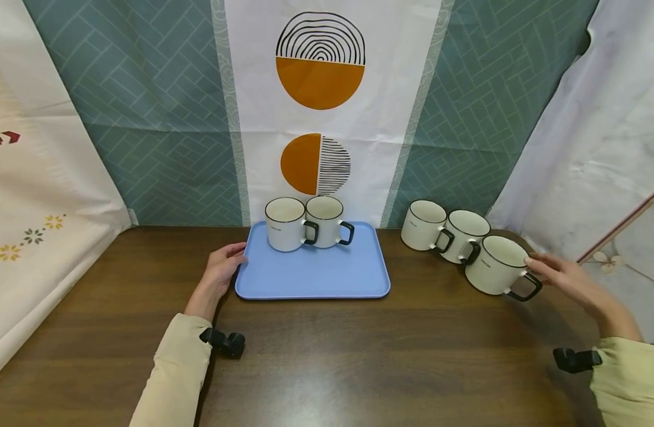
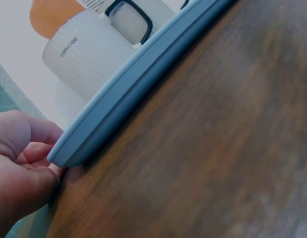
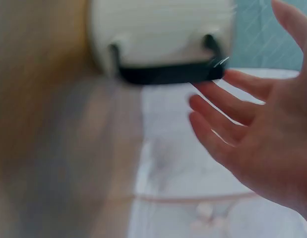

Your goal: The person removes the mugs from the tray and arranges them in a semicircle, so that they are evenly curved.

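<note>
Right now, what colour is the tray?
Light blue tray, clearest in the head view.

A blue tray (image 1: 327,279) lies on a dark wooden tabletop (image 1: 359,356), close to a patterned backdrop (image 1: 321,118) of teal panels and a white strip with orange and black circles. Two white mugs with black handles (image 1: 285,224) (image 1: 327,221) stand side by side, touching, at the far edge of the tray. The left hand (image 1: 224,268) holds the tray's left edge near its far corner. To the right of the tray, three more white mugs sit in a diagonal row on the tabletop: the far one (image 1: 424,224), the middle one (image 1: 464,235) and the nearest one (image 1: 499,265). The right hand (image 1: 564,277) reaches the nearest mug, its fingers (image 1: 537,264) spread at the rim and handle. Both sleeves are pale.
</note>
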Tool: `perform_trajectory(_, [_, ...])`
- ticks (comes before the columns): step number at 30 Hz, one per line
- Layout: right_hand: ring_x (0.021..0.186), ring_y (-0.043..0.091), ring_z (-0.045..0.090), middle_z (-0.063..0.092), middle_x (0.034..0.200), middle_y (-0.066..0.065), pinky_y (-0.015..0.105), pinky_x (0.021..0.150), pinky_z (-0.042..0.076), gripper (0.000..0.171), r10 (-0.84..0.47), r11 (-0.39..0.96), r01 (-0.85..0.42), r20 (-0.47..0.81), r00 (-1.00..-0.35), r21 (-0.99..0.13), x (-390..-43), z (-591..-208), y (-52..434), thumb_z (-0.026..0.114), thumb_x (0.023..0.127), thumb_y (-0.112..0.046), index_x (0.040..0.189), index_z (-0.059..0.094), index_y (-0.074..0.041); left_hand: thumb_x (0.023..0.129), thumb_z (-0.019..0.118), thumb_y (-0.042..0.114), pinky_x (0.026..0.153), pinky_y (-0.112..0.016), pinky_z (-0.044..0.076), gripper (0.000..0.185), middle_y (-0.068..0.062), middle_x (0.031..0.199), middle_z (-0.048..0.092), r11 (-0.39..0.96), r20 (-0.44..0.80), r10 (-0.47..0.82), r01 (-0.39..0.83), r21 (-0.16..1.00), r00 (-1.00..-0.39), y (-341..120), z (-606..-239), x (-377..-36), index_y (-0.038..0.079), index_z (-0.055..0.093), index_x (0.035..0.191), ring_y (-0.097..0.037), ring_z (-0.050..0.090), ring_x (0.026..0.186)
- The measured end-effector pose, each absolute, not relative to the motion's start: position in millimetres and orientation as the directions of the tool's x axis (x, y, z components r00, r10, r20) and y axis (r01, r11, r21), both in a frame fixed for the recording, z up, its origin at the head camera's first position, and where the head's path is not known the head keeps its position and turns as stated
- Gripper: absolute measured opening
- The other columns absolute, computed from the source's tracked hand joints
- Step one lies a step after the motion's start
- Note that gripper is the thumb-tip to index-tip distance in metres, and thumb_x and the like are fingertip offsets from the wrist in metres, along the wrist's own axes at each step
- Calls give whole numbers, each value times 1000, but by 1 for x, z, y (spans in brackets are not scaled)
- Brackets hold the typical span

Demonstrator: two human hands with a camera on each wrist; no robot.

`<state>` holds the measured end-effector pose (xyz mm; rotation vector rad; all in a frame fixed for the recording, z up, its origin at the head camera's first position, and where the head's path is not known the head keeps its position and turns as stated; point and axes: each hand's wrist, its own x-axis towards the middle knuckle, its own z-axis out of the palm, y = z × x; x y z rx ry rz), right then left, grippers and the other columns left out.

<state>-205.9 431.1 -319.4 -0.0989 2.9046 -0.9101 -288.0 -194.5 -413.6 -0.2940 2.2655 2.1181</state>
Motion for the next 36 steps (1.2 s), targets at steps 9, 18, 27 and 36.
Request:
perform_trajectory(9, [119, 61, 35, 27, 139, 42, 71, 88, 35, 68, -72, 818, -225, 293, -953, -530, -230, -296, 373, 53, 99, -28, 147, 24, 11, 95, 46, -7, 110, -40, 31, 47, -27, 144, 38, 65, -142, -119, -150, 987, -983, -194, -412, -290, -9, 39, 142, -31, 37, 134])
perform_trajectory(18, [125, 43, 42, 45, 136, 28, 59, 97, 37, 53, -125, 719, -333, 358, -926, -610, -257, -306, 304, 53, 100, -28, 139, 42, 6, 95, 46, -7, 109, -40, 31, 47, -27, 144, 39, 57, -150, -118, -157, 986, -982, -193, -411, -289, -8, 39, 142, -31, 37, 134])
perform_trajectory(27, [125, 38, 45, 49, 136, 25, 51, 101, 38, 48, -239, 661, -376, 293, -926, -649, -291, -319, 246, 57, 98, -21, 136, 46, 5, 96, 47, -6, 110, -40, 31, 47, -27, 145, 38, 48, -167, -116, -173, 984, -979, -193, -412, -288, -8, 40, 142, -31, 37, 134])
perform_trajectory(36, [121, 35, 51, 56, 130, 23, 46, 101, 41, 47, -322, 443, -336, 202, -925, -831, -311, -330, 195, 58, 97, -17, 135, 47, 9, 96, 47, -6, 110, -40, 30, 46, -27, 145, 38, 52, -171, -120, -178, 983, -978, -194, -412, -286, -7, 40, 142, -32, 37, 134])
